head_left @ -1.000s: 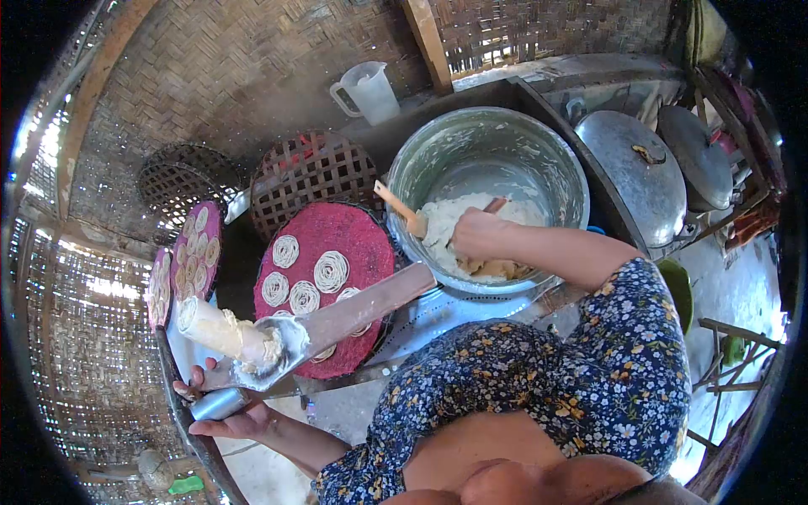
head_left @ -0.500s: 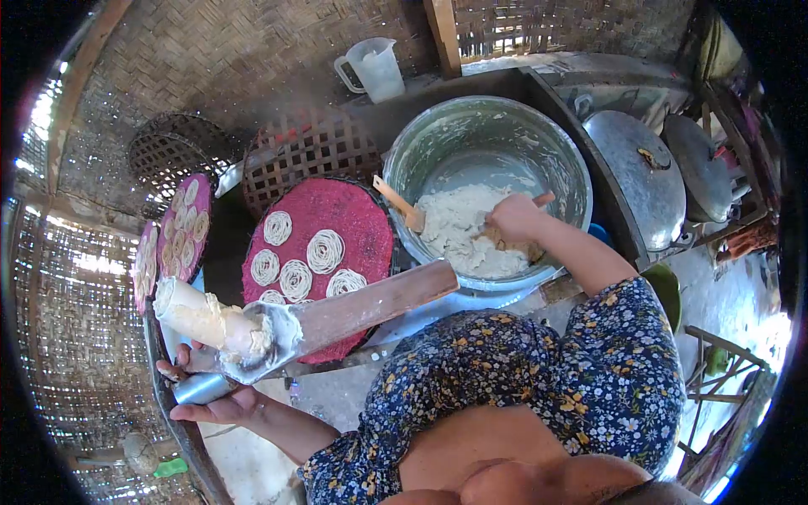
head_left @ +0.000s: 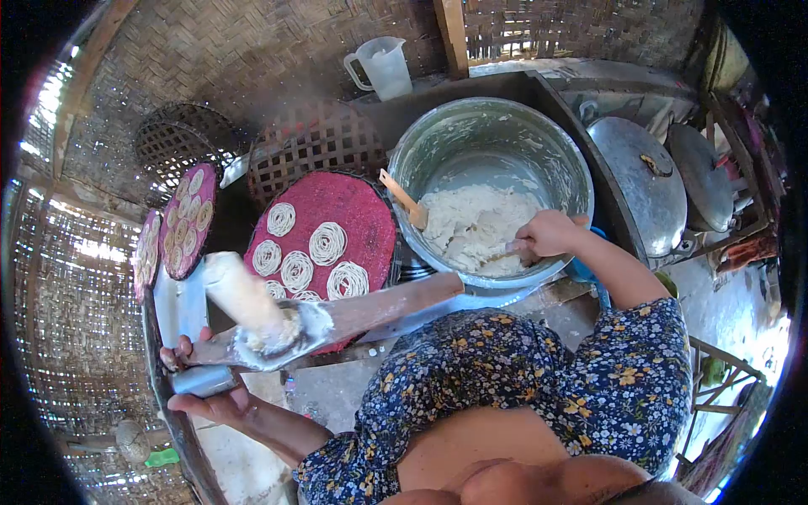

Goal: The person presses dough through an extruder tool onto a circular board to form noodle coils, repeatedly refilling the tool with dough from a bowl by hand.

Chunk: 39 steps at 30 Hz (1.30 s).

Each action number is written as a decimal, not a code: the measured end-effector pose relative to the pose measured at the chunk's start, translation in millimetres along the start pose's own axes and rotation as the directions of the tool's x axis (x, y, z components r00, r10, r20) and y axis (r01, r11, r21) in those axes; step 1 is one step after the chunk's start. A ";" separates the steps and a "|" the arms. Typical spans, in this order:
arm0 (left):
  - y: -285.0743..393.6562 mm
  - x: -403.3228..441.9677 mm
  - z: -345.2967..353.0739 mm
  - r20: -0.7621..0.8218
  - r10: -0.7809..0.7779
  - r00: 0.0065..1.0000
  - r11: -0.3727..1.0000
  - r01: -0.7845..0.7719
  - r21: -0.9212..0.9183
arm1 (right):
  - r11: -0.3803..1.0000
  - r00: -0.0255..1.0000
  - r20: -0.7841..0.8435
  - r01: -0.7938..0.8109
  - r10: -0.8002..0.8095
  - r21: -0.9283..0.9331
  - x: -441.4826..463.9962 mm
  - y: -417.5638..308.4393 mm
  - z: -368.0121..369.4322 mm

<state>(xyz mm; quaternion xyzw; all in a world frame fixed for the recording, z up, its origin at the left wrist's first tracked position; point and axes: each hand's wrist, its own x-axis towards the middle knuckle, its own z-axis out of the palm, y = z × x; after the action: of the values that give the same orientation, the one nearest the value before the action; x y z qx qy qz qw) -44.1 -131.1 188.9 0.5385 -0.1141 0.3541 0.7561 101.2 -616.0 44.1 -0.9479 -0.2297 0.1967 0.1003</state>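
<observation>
My left hand is wrapped around the end of a wooden dough press, its palm under a metal cylinder. A pale, dough-smeared plunger stands tilted in the press's opening. Inside a large metal basin, my right hand is closed at the edge of the white dough. It grips what looks like a wooden spatula, mostly hidden by my fingers. Another wooden spatula leans against the basin's left side, its lower end at the dough.
A round pink tray bears several coiled dough strands. Smaller trays with coils stand at left. Behind are woven baskets and a plastic jug. Lidded metal pots stand right of the basin.
My right hand has moved right and slightly down in the basin, and its grip has turned. The plunger has swung more upright in the press, while my left hand stays nearly in place.
</observation>
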 end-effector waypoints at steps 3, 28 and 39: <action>-1.3 6.1 1.5 0.149 -0.061 0.987 0.991 0.042 0.131 | 0.999 0.999 0.031 -0.028 0.027 0.024 -14.4 1.4 -25.3; -91.3 33.4 192.9 0.713 -0.370 0.595 0.578 -0.454 0.678 | 0.664 0.546 -0.475 0.217 -0.690 -0.716 -101.3 -167.2 -242.1; -118.7 45.6 169.0 0.534 -0.473 0.701 0.564 -0.225 0.794 | 0.653 0.297 -0.607 0.080 -0.737 -0.753 -105.1 -170.2 -198.7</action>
<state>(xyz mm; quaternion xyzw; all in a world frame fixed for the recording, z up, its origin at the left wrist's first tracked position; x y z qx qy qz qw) 102.3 -283.6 193.7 0.9213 -0.1729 0.0728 0.3407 31.2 -536.8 305.5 -0.7747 -0.4402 -0.4514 -0.0472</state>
